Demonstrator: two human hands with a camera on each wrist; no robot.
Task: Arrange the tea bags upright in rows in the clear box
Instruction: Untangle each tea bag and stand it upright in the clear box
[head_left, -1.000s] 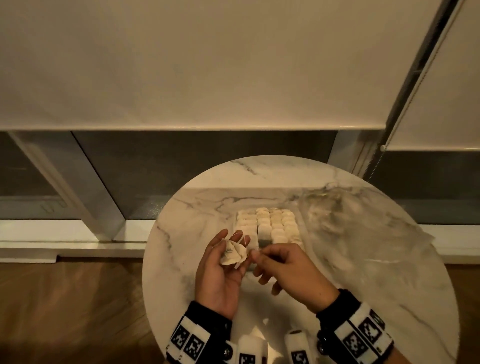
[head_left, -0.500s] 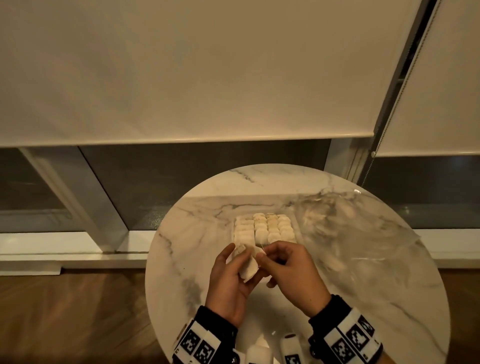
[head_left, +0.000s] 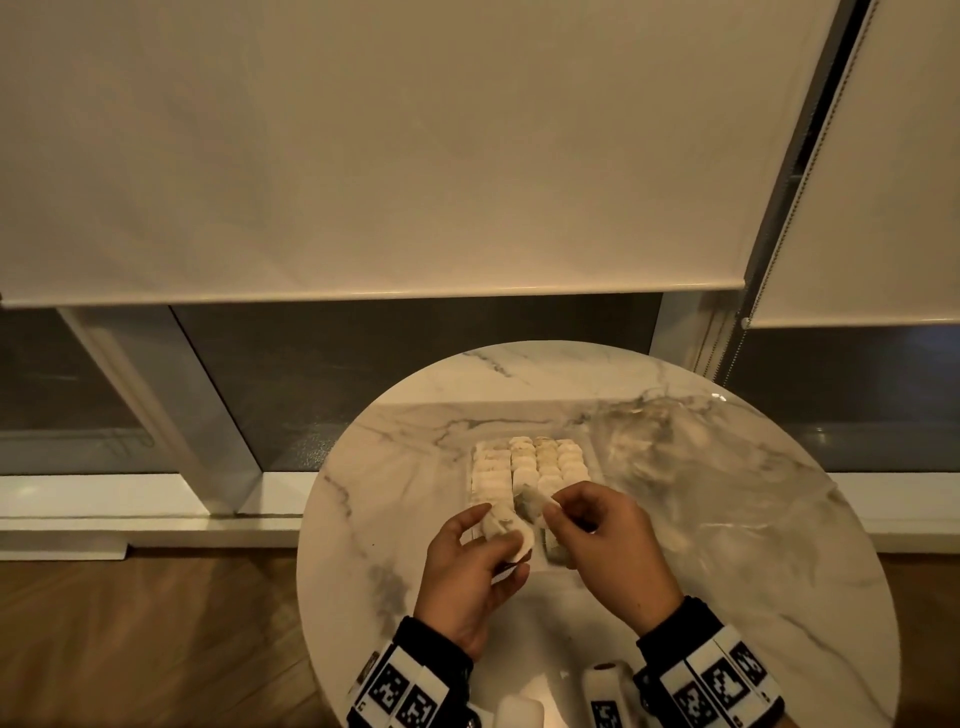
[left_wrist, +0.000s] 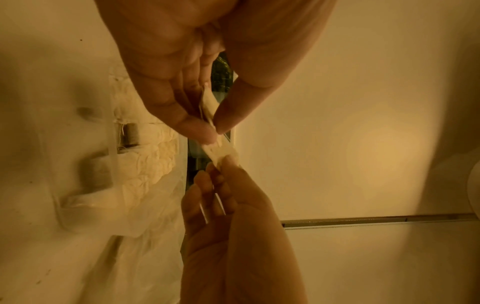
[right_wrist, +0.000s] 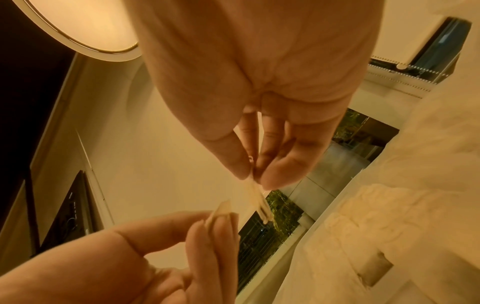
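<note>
Hands have closed in from a looser hold a second ago: left hand (head_left: 470, 566) and right hand (head_left: 605, 540) now both pinch one tea bag (head_left: 511, 525) at the clear box's (head_left: 475, 499) near edge on the bench (head_left: 727, 519), apparently ready for slotting in. No readable writing or brand.

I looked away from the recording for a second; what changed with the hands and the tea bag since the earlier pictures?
The left hand, which cradled the pale crumpled tea bag in an open palm, has turned over and now pinches it. The right hand pinches its other end, and both moved forward to the near edge of the clear plastic box. The rows of tea bags and the round marble table stayed put.
</note>
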